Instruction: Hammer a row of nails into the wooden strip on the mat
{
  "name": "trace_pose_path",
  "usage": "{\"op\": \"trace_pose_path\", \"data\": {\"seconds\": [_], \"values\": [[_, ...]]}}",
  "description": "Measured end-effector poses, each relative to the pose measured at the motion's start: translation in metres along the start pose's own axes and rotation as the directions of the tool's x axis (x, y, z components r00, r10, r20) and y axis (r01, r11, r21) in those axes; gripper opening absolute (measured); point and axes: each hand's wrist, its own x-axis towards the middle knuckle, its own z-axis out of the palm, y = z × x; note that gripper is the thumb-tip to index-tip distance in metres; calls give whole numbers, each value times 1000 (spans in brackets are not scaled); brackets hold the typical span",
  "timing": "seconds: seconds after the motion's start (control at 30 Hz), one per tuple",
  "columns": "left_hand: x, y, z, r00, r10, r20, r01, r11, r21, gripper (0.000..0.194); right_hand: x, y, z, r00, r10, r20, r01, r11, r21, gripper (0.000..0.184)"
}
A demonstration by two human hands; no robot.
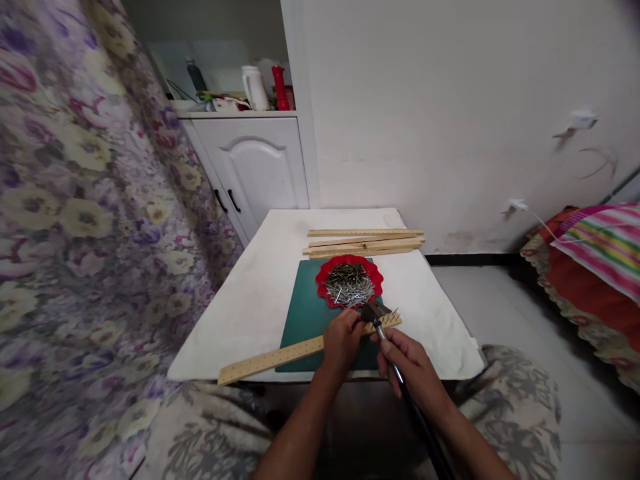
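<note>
My right hand (410, 367) is closed round the metal shaft of a claw hammer (379, 327), whose dark head is low over a wooden strip (280, 359). The strip lies slantwise across a green mat (305, 307), with rows of small marks along its left part. Several nails (394, 316) stand up from its right end. Just left of the hammer head, my left hand (343, 340) rests on the strip, fingers pinched together; whatever is between the fingertips is hidden. Beyond both hands, a red scalloped dish (320, 280) holds a heap of loose nails (350, 285).
Several more wooden strips (365, 245) lie at the far side of the white-covered table (240, 287). A floral curtain (100, 233) hangs at left, beside a white cabinet (265, 167). To the right is a bed with a striped cover (605, 247).
</note>
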Motion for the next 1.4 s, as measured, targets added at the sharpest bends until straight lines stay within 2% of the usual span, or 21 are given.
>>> {"op": "trace_pose_path", "data": {"seconds": [0.23, 0.47, 0.83, 1.17, 1.4], "values": [[0, -1, 1, 1000, -18, -8, 19, 1000, 20, 15, 1, 2, 0, 1000, 5, 29, -5, 1000, 7, 27], [-1, -2, 3, 999, -18, -37, 18, 1000, -24, 9, -6, -11, -1, 999, -41, -20, 43, 994, 101, 27], [-1, -1, 2, 999, -35, -26, 35, 999, -28, 15, 2, 1, 1, 1000, 5, -7, -5, 999, 41, 33], [-1, -2, 3, 999, -48, -24, 48, 999, 4, 14, 2, 6, 0, 1000, 16, 1, -16, 1000, 3, 29], [-5, -3, 0, 1000, 2, -14, -3, 997, -73, 8, -9, -1, -5, 997, -3, -74, 9, 998, 70, 30]]}}
